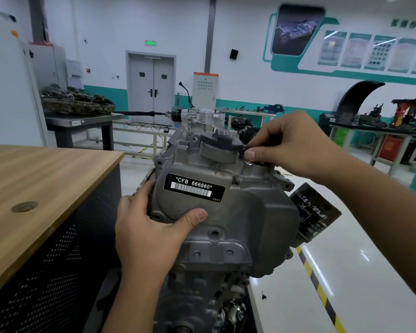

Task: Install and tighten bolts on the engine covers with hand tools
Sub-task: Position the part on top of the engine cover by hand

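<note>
The grey engine cover (226, 207) sits in the middle of the view, on top of the engine block (202, 296), and it carries a black label (194, 187) that reads *CFB 666660* over a barcode. At the far upper edge of the cover, the right hand (291, 143) pinches a small dark bolt (245, 148) between thumb and forefinger, just above a round opening in the cover; the other fingers are curled. How far the bolt is in its hole, I cannot tell. The left hand (149, 234) grips the near left edge of the cover: the thumb presses flat on the top face below the label, and the other fingers wrap around the left rim, mostly hidden.

To the right of the cover, a black oil filter (315, 212) sticks out from the engine side. To the left of the cover stands a wooden-topped cabinet (34, 183) with a perforated dark side. Beyond the cover, far behind, there is a grey double door (151, 87), and a metal table (82, 121) with old engine parts stands to its left.
</note>
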